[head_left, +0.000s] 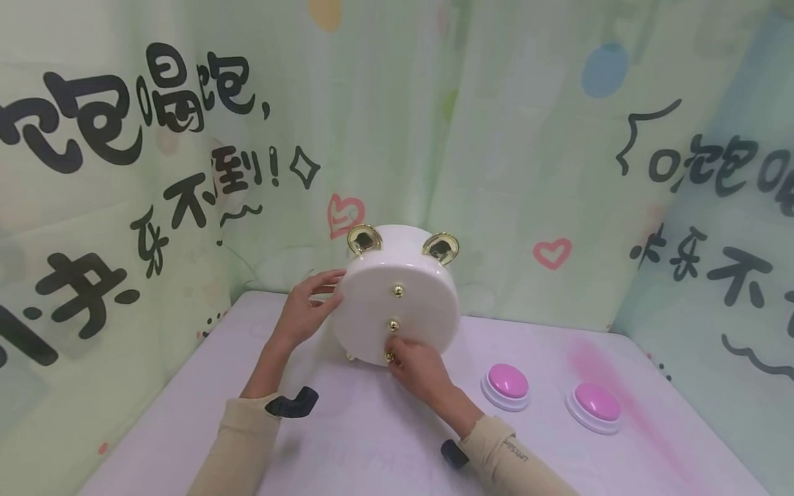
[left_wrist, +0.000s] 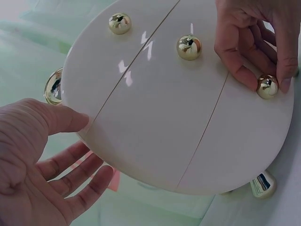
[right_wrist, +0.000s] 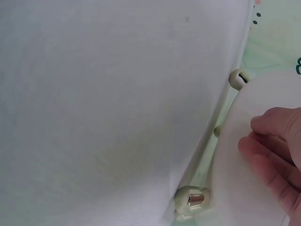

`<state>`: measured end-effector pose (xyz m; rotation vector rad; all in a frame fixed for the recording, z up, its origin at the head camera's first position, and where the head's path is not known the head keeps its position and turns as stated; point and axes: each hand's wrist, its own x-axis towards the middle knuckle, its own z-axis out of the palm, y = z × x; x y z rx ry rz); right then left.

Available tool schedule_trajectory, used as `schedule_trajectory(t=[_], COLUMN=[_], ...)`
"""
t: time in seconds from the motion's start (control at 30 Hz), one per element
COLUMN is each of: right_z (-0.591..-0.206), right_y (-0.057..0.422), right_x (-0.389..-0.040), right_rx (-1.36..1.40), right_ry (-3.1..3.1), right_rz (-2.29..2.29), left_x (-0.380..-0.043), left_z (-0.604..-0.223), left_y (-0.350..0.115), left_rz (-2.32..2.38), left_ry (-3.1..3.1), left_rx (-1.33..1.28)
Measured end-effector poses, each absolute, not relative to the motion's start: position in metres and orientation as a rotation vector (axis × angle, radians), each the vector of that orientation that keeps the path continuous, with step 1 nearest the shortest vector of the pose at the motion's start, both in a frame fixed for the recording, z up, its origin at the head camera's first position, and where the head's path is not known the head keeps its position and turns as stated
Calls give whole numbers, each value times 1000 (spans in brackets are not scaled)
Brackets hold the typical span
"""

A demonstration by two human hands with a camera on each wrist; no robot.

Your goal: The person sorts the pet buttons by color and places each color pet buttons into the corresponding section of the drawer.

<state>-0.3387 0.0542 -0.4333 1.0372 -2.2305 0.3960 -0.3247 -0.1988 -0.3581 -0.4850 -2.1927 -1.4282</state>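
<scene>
A round white box stands upright on the table, with two gold ears on top and three round gold knobs down its front. Two thin seams part the front into three drawer panels, seen in the left wrist view. My right hand pinches the lowest knob between thumb and finger. At the box's left edge is my left hand, its thumb on the front rim and its other fingers spread loosely by the side. Small gold feet show under the box in the right wrist view.
Two pink push buttons, a nearer one and another, sit on white bases right of the box. The pale table bears a pink smear at right. Printed green curtains enclose the back and sides.
</scene>
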Motion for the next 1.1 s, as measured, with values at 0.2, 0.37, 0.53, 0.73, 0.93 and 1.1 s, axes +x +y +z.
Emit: schedule_trajectory(t=[0.2,0.37,0.53,0.73,0.93,1.1], right_z=[-433,-432,-429,-424,-425,-428], right_y=[53,55,56,57,60,63], right_x=[-340,-338,-331,-320,-308,-301], right_rx=[1094,1119,1125,1146,1191,1209], right_ry=[-2176,-2196,-2266,-2338,-2304,-2238], right_rz=[326,297,313,366,366,307], left_x=[-325,-326,-326,-326,-327,-327], left_z=[-359,-361,-360,-357,-358,-359], left_y=[-198,-197,-198,-199,-199,-199], left_rz=[-1443,-1453,-1432,-1417,-1419,-1431], left_ry=[-2194,-2186,-2197,-2203,-2209,-2202], left_rx=[-478,-486,-476,-470,-467,-471])
